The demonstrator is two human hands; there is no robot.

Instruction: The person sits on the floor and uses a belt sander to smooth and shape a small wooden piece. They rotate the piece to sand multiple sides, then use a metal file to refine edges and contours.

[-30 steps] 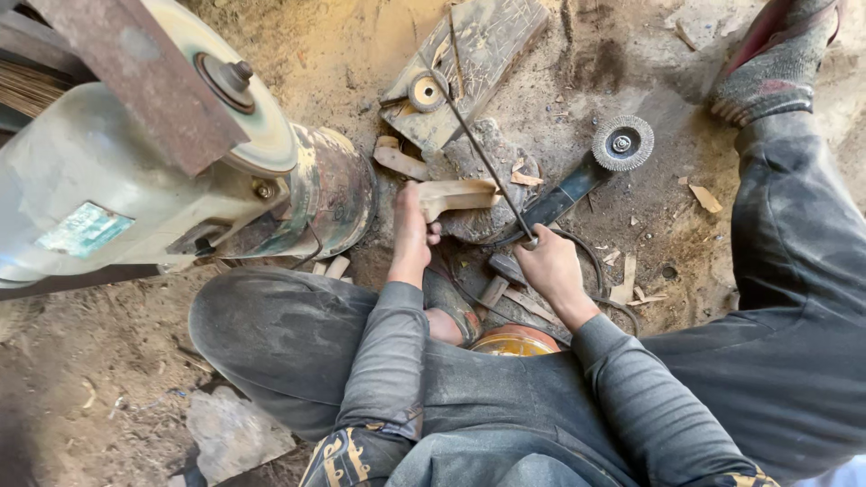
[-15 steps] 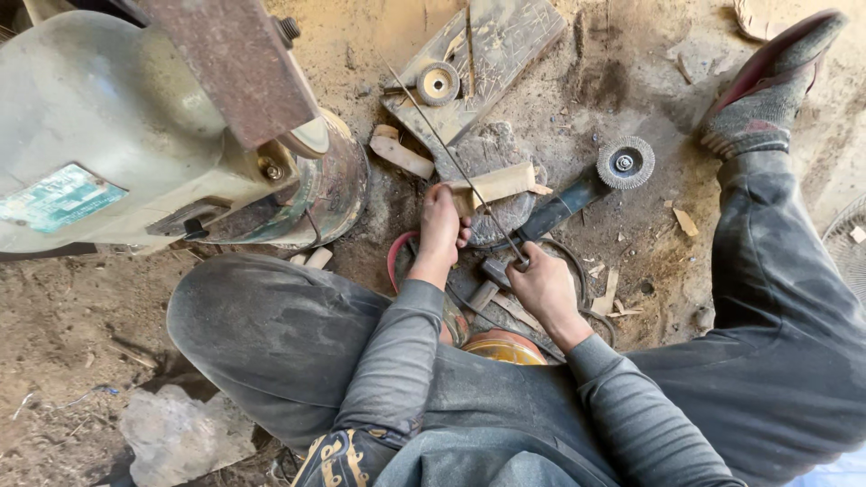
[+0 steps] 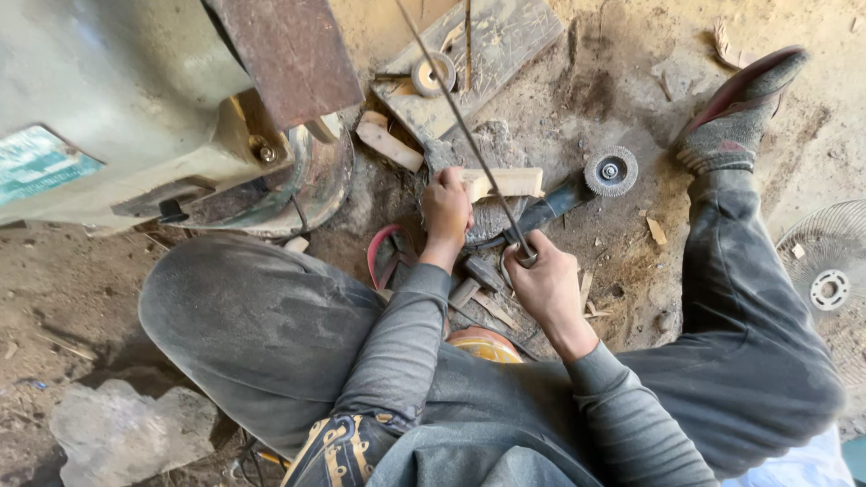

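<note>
I sit on dirt ground with my knees apart. My left hand (image 3: 447, 209) grips a pale wooden block (image 3: 507, 182) that rests on a grey stone (image 3: 492, 144). My right hand (image 3: 541, 280) is closed around the lower end of a long thin metal rod (image 3: 460, 122) that slants up and away to the top of the view, crossing over the block. Between my hands and legs lie dark metal tools (image 3: 478, 289) and a red-handled tool (image 3: 383, 252).
A large pale-green motor machine (image 3: 135, 108) with a rusty plate stands at the left. An angle grinder (image 3: 586, 185) with a wire-wheel disc lies right of the stone. A scored wooden board (image 3: 505, 45) lies beyond. A fan grille (image 3: 830, 271) is at the right edge, a rock (image 3: 117, 433) at lower left.
The view has shifted nearer and to the right. My left hand stays on the wooden block; my right hand with the rod has moved slightly toward me.
</note>
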